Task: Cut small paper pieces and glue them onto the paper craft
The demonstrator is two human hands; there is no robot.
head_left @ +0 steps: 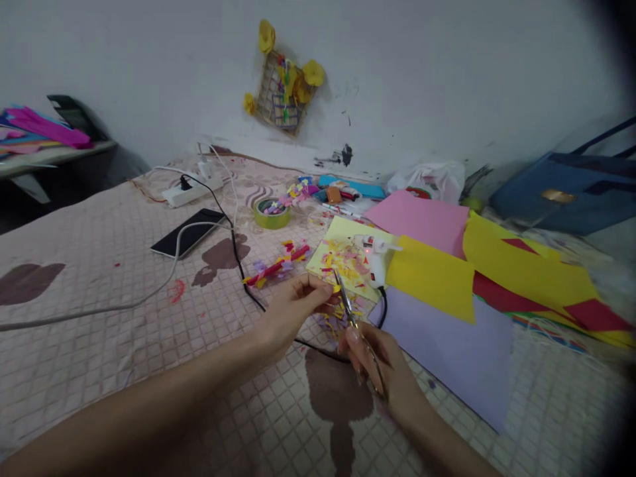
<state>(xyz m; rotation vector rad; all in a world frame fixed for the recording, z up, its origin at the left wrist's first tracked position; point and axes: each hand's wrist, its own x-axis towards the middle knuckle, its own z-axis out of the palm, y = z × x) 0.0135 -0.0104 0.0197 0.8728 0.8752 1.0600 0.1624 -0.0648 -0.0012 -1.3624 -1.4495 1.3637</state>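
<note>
My left hand [303,301] pinches a small piece of yellow paper [336,289] between thumb and fingers. In my right hand [375,358] is a pair of scissors [348,306], its blades pointing away from me and close beside the yellow piece. Whether the blades touch the paper, I cannot tell. Just beyond both hands, yellow and pink paper scraps lie on a pale yellow sheet [342,228]. A white glue gun [376,258] with a red light rests on that sheet. Left of the sheet lies a red stick with colored paper bits [278,266].
A black cord [238,255] crosses the patterned cloth behind my hands. A dark phone [189,232], a power strip [191,190] and a green tape roll [271,213] stand to the left. Yellow [432,278], pink [422,218] and lilac sheets [457,358] lie right.
</note>
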